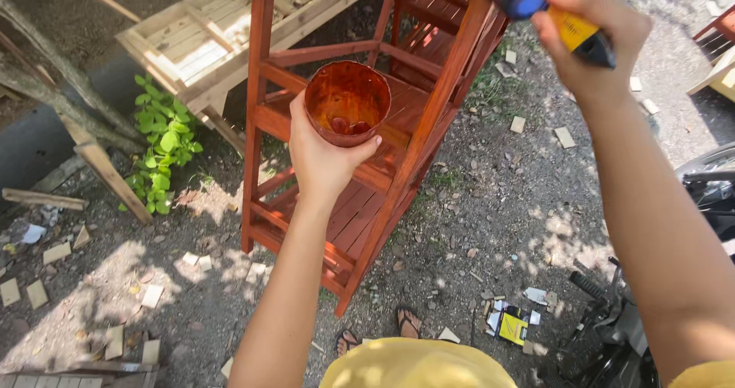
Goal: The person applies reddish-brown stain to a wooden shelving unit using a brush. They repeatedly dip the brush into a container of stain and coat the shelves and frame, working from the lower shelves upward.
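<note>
Below the head camera, over gravelly ground, the left hand (325, 154) grips a small round cup stained orange-red (347, 101) from underneath, fingers and thumb wrapped around its lower wall. A little dark reddish liquid lies pooled at the bottom of the cup. Up at the far right, the right hand (593, 47) is clenched around a tool with a yellow and dark handle (583, 37); its blurred blue upper part sits against the top of a red-orange stained wooden shelf frame (367, 150), but what kind of tool it is cannot be told.

That shelf frame stands just beyond the cup, with slatted shelves and sloping side rails, its feet on the ground. To its far left lies an unpainted pale wooden slatted rack (207, 39), and beside that grows a leafy green plant (161, 139) next to rough timber posts (69, 104). Small pale wood offcuts (153, 294) are scattered across the ground on both sides. Near the bottom edge, two sandalled feet (379, 330) show above a yellow garment (417, 365). At the near right stands a dark motorcycle (651, 311), partly in view, with a small yellow and black box (513, 327) on the ground just left of it.
</note>
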A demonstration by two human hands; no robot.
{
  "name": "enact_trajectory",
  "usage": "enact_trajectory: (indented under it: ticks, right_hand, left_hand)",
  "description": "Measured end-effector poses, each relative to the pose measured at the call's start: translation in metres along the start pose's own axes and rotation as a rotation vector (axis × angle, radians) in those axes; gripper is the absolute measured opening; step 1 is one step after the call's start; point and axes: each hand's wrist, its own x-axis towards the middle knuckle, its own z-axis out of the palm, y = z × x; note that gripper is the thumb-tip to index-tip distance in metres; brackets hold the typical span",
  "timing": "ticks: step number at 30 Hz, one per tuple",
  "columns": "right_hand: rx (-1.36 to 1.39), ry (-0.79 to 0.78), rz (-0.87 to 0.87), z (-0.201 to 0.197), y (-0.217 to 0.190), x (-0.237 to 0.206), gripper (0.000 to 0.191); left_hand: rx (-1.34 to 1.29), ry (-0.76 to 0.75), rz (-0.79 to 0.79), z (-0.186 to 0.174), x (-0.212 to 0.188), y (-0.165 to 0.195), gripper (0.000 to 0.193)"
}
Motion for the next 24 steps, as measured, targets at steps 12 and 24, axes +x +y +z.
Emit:
enact_trajectory:
  ticks: [12,24]
  right_hand:
    - [0.443,-0.08,0.823,0.119,-0.214,-0.139,0.026]
    - [0.545,0.384,1.429,0.265,-0.229,-0.152,0.02]
  left_hand:
    - [-0.015,0.146,-0.031,-0.075,-0.05,-0.081,0.097]
    - [-0.053,0.074,-0.235,-0.106,-0.065,-0.114,0.095]
